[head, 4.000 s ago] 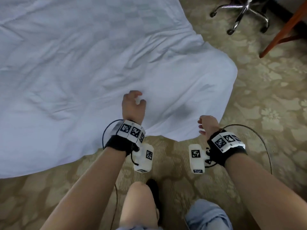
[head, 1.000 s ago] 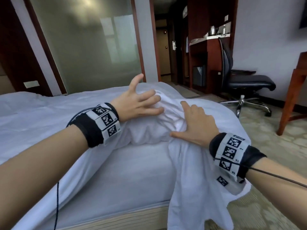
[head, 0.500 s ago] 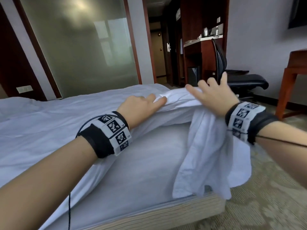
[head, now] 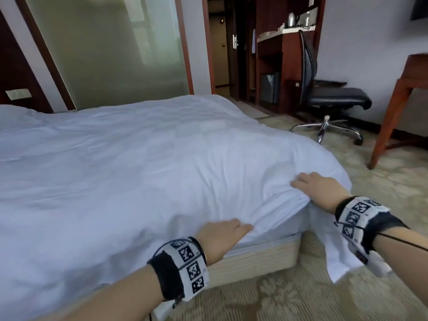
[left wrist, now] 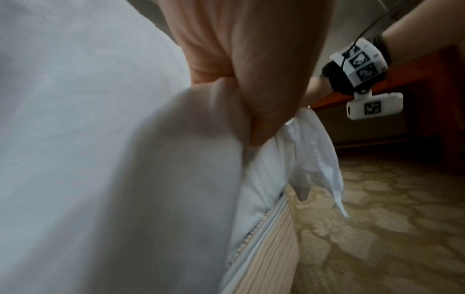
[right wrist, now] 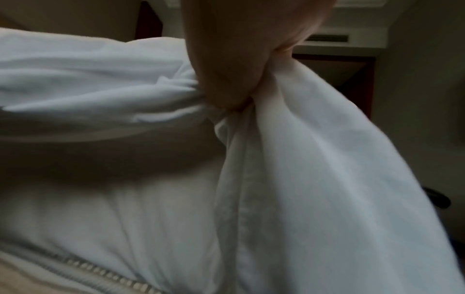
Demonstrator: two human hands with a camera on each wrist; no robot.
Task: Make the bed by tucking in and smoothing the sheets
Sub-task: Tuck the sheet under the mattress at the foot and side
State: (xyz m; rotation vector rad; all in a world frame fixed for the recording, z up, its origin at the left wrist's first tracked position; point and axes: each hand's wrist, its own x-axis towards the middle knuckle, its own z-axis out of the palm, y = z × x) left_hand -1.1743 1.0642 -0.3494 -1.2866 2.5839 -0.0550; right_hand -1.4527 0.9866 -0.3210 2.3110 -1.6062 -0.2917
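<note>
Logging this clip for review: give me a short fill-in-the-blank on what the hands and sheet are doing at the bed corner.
1. Both hands grip the white ____ at the bed corner.
2. The left hand sits nearer the camera than the ____ hand.
3. A loose flap of sheet hangs beside the right hand toward the ____.
4. Behind the bed stands a black office ____.

Missing words: sheet; right; carpet; chair

Left thumb: tucked under the white cotton sheet (head: 143,163), so my left hand (head: 220,235) shows only its back.
Right fingertips: sunk in sheet folds under my right hand (head: 317,188).
Wrist views: both blurred; my palms fill the top.
Bed: cut off at the left edge.
Brown wooden surface (head: 407,93): cropped at right.
</note>
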